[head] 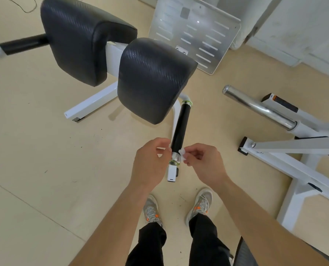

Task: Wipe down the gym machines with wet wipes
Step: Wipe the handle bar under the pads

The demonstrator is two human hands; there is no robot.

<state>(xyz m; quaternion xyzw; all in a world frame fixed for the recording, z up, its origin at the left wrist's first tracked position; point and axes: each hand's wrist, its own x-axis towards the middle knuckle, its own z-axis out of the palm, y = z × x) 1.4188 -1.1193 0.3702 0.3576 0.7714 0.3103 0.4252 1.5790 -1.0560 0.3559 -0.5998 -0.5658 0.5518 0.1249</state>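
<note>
A pale tan floor point(35, 150) filled the view. On it stood a white-framed gym machine point(94, 102) with two black textured pads: one far left point(77, 39), the other point(152, 79) nearer and to its right. Beyond them leaned a slotted grey footplate point(198, 29). A second white machine point(294, 166) stood to the right, carrying a chrome bar point(255, 106). A black handle point(180, 125) with a chrome end cap ran from under the nearer pad toward the person. The left hand point(150, 164) was just left of that cap with its fingers curled; whether they gripped anything could not be told. The right hand point(203, 164) was just right of it, pinching a small crumpled wet wipe point(182, 152) against the handle's near end.
</note>
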